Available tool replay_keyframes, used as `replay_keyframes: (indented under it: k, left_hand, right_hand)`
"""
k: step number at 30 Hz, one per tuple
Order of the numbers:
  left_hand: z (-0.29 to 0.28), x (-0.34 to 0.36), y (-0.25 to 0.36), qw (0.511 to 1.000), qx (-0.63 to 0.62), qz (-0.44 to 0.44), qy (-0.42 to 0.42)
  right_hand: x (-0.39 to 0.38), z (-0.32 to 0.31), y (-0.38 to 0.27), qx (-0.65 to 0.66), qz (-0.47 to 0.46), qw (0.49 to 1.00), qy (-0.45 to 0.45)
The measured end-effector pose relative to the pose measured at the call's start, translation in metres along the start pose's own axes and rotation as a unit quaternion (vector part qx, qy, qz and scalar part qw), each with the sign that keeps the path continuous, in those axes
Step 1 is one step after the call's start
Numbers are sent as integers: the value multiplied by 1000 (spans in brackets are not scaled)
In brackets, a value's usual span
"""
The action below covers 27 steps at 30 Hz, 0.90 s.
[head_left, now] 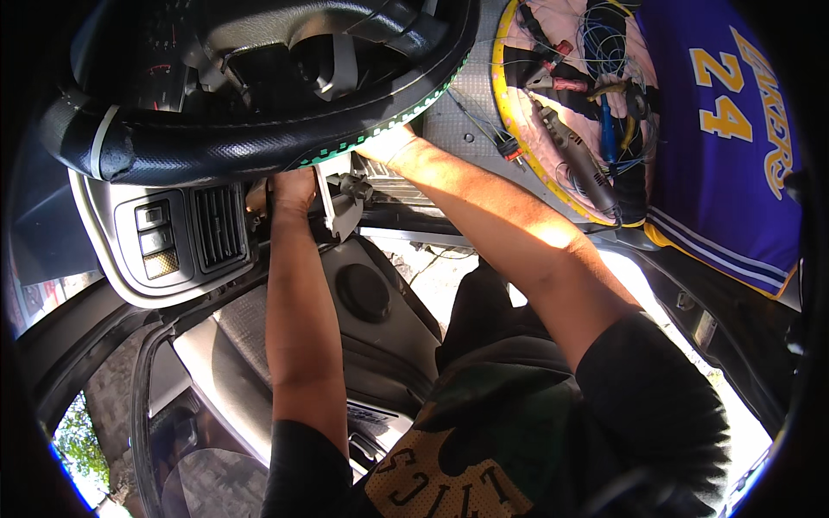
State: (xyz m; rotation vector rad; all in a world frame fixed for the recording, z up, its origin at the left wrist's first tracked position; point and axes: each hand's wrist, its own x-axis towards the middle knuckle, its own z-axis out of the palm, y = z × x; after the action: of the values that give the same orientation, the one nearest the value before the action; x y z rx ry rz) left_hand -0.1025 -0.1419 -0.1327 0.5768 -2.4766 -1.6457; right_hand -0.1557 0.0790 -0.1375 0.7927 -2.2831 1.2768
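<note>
Both my arms reach in beneath the black steering wheel (199, 142). My left hand (295, 186) is under the lower rim, beside the dashboard's air vent (219, 226); its fingers are hidden behind the rim. Farther right, my right hand (386, 145) is in bright sun at the wheel's lower right, with its fingers also out of sight. Between the two hands hangs a pale panel edge (326, 197), next to a dark bracket-like part (352, 190). Whether either hand grips anything cannot be seen.
At right, a round yellow-edged pad (503, 95) carries red-handled pliers (561, 84), a blue screwdriver (608, 129), a grey handheld tool (574, 155) and tangled wires (604, 39). A purple jersey (691, 186) lies beyond it. The open car door (233, 363) stands at lower left.
</note>
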Motion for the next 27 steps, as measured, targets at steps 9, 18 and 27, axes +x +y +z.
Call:
replay_keyframes:
  k: [9, 18, 27]
  left_hand:
    - [28, -9, 51, 964, -223, -140, 43]
    - [42, -31, 89, 945, -267, -191, 15]
    - [36, -22, 70, 957, -244, -159, 11]
  right_hand:
    - [-15, -15, -5, 189, 65, 979, 49]
    - [-6, -9, -7, 263, 137, 954, 48]
    - [-6, -15, -3, 233, 104, 965, 56]
